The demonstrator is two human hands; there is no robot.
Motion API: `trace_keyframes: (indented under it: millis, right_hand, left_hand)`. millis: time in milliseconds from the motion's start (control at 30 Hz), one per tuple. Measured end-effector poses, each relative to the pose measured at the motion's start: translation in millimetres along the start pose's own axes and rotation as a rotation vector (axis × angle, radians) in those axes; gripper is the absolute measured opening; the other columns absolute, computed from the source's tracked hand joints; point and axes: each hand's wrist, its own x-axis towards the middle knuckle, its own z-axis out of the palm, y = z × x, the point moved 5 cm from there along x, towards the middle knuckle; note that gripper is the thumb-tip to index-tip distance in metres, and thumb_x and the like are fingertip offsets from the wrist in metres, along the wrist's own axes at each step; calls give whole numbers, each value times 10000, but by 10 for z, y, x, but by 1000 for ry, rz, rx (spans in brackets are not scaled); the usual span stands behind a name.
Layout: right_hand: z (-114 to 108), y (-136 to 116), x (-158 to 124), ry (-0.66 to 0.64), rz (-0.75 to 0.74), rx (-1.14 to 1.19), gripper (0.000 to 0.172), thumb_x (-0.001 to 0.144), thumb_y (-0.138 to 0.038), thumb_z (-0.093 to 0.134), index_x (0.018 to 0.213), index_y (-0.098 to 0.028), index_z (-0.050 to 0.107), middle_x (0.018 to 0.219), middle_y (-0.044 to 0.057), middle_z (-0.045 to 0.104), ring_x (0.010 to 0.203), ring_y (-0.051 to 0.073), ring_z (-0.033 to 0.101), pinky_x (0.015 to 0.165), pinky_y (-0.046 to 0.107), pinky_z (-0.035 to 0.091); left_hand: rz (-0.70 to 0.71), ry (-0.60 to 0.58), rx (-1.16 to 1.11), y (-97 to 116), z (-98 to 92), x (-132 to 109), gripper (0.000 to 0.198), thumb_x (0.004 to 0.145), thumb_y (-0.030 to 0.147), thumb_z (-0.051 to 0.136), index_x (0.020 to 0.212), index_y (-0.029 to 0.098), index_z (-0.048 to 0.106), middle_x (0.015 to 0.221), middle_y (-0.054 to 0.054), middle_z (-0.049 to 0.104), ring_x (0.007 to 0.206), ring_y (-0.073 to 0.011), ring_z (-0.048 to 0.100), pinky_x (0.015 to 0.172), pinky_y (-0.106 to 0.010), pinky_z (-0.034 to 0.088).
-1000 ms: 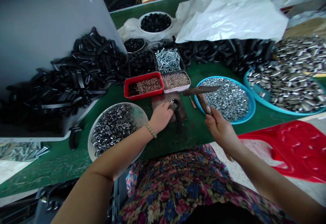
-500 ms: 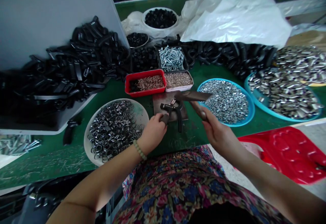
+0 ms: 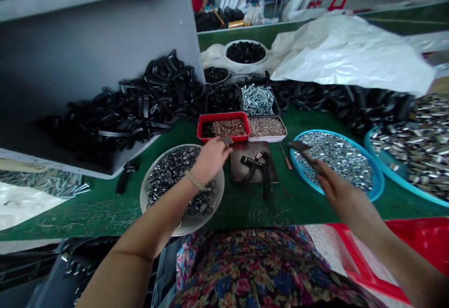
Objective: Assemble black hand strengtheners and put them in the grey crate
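Note:
In my right hand [image 3: 336, 186] is a hammer [image 3: 310, 159], gripped by its handle, its dark head over the rim of the blue basin [image 3: 379, 184] of small silvery metal pieces. My left hand [image 3: 210, 158] is closed around a short, dark grey piece [image 3: 227, 140] whose kind I cannot make out. That hand is just in front of the red box [image 3: 199, 130] of copper-coloured pins. Right of it, a black plastic part with a curved handle [image 3: 265, 177] and a small metal piece on top lies on a flat metal plate [image 3: 238, 170]; neither hand touches it.
A pale bowl [image 3: 219, 189] of metal rings sits under my left forearm. A thin tool with a reddish handle [image 3: 288, 163] lies right of the plate. Behind are a white box [image 3: 268, 138] of tiny pieces and a tray of screws [image 3: 257, 100]. A grey bin [image 3: 140, 13] holds black parts.
My left hand has lifted away from the black part towards the red box, still holding the dark piece. The hammer has moved right, off the plate. The view has tilted up.

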Motion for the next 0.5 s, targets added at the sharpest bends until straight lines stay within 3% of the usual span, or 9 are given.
trace_keyframes:
  millis: [33, 100, 200, 267, 333, 400, 500]
  right_hand:
    - [-15, 237, 31, 56, 31, -94, 543, 937, -464, 394, 1432, -246, 438, 941, 190, 707, 543, 275, 656, 409, 351, 430]
    - [-35, 663, 99, 124, 74, -227, 519, 938, -485, 368, 1404, -284, 476, 793, 161, 668, 393, 226, 535, 363, 338, 298]
    - [-67, 899, 178, 174, 56, -319, 458, 943, -476, 343, 1302, -303, 569, 731, 131, 596, 450, 234, 518, 436, 357, 295]
    - [-83, 691, 200, 200, 37, -368, 408, 940, -453, 368, 1188, -264, 631, 831, 169, 609, 661, 296, 596, 540, 396, 370]
    - [-29, 252, 218, 150, 27, -367, 362, 931, -439, 403, 1056, -209, 653, 954, 197, 626, 850, 334, 607, 647, 427, 424]
    - [148, -291, 252, -41, -22, -224, 375, 891, -506, 450, 893, -176, 628, 804, 132, 639, 729, 276, 618, 604, 380, 448]
    - [420, -903, 328, -245, -26, -59, 350, 871, -495, 454, 790, -173, 566, 773, 120, 649, 695, 253, 630, 554, 334, 431]
  left_hand:
    - [-75, 52, 67, -196, -121, 196, 275, 918, 302, 489, 1111, 165, 629, 1041, -107, 662, 985, -227, 607, 910, -354, 470]
    - [-188, 16, 224, -531, -225, 565, 214, 891, 254, 515, 1012, 161, 664, 979, -130, 682, 975, -253, 609, 879, -362, 465]
    - [-220, -52, 305, -767, -165, 930, 218, 874, 160, 478, 967, 147, 675, 956, -157, 688, 963, -265, 616, 841, -369, 462]
    - [-211, -59, 308, -790, -73, 1016, 256, 876, 122, 432, 951, 140, 676, 934, -162, 687, 954, -268, 619, 842, -384, 461]
    - [-199, -67, 311, -779, -5, 1019, 247, 867, 121, 440, 945, 141, 673, 944, -157, 683, 972, -273, 613, 867, -396, 458]
    - [-187, -66, 308, -769, 6, 990, 214, 848, 145, 489, 975, 140, 661, 989, -151, 672, 1000, -275, 600, 895, -397, 455]
    - [-185, -8, 278, -745, -80, 926, 256, 853, 189, 500, 1064, 122, 628, 1084, -164, 634, 1010, -264, 596, 911, -384, 459]
